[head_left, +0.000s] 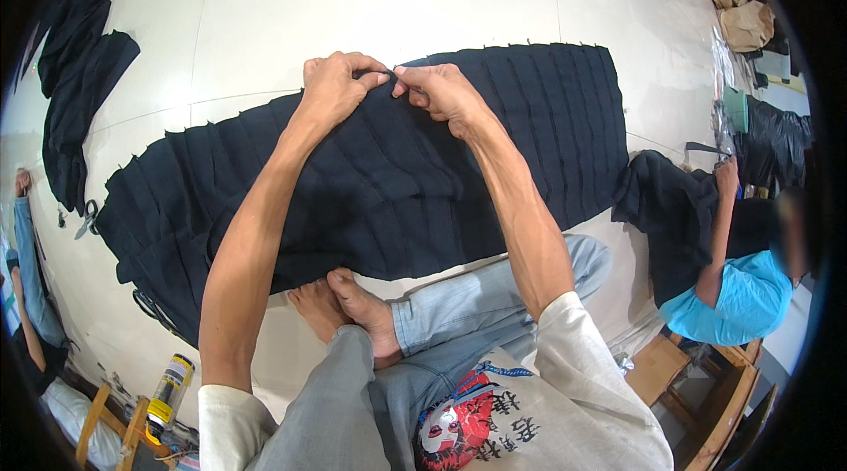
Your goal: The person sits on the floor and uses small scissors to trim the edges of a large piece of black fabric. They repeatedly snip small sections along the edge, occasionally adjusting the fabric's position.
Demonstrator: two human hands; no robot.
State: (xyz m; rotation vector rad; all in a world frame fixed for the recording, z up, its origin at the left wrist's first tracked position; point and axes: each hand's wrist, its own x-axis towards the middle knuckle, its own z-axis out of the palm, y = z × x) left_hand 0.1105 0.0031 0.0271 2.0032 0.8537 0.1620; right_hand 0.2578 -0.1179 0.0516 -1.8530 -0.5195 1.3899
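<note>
A long piece of black pleated fabric lies spread across the pale floor in front of my bare feet, with evenly spaced seams running down it. My left hand pinches its upper edge near the middle. Just beside it, my right hand grips the same edge between thumb and curled fingers, the two fingertips nearly touching. Scissors lie by the fabric's left end; another dark-handled item, too hidden to name, pokes out below it.
More black cloth lies at upper left. A co-worker in blue at right handles dark fabric; another person's leg shows at far left. Around them are a yellow canister, wooden frames, brown bundles and black bags.
</note>
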